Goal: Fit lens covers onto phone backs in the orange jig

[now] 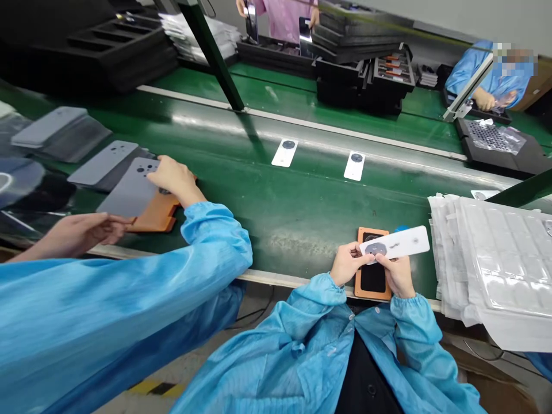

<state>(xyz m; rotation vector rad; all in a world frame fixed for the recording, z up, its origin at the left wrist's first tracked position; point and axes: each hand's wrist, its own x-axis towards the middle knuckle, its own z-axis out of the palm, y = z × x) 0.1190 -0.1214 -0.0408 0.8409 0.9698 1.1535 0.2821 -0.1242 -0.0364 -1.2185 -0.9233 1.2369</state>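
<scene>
My left hand (347, 263) and my right hand (399, 275) together hold a white oblong cover piece (401, 244) with a dark round ring at its left end. My left thumb and fingers pinch the ring end, and my right hand supports the piece from below. The piece hangs just above an orange jig (361, 287) with a black inset, which lies at the near edge of the green conveyor belt (293, 213).
Two more white pieces (284, 152) (354, 165) lie further out on the belt. A stack of clear plastic trays (495, 259) sits at my right. At my left a co-worker's hand (175, 178) presses a grey panel (129, 192) on an orange jig. Black trays (362, 75) stand across the belt.
</scene>
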